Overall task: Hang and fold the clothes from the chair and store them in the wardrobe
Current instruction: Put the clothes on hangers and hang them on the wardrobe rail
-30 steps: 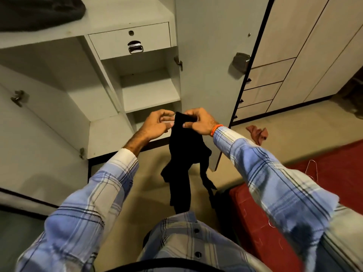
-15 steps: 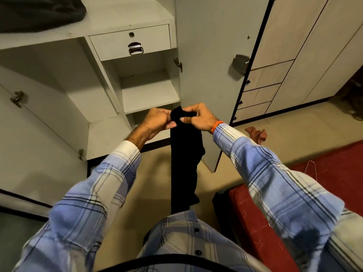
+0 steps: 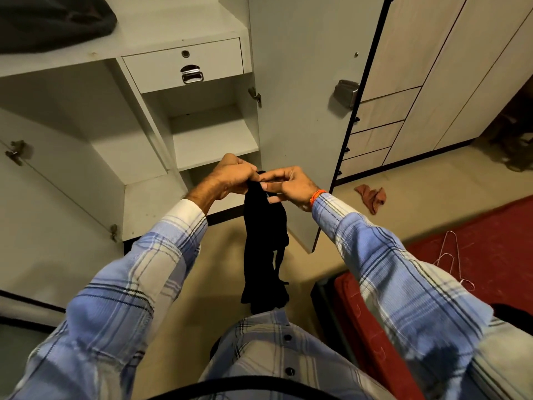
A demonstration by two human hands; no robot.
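Observation:
A black garment (image 3: 264,246) hangs straight down in front of me, doubled lengthwise into a narrow strip. My left hand (image 3: 230,177) grips its top edge with curled fingers. My right hand (image 3: 288,184), with an orange band at the wrist, pinches the same top edge right beside the left hand, fingertips almost touching. The open white wardrobe (image 3: 213,137) stands just beyond my hands, with bare shelves and a small drawer (image 3: 184,63). A dark folded cloth (image 3: 54,18) lies on the upper shelf at the top left.
The wardrobe's right door (image 3: 305,96) stands open beside my hands. A wooden cupboard (image 3: 432,67) is at the right. A reddish rag (image 3: 372,197) lies on the tan floor. Wire hangers (image 3: 450,255) lie on the red mattress (image 3: 490,235) at my right.
My hands have come closer together at the garment's top edge, narrowing it. The cloth now hangs as a slimmer strip than a second ago.

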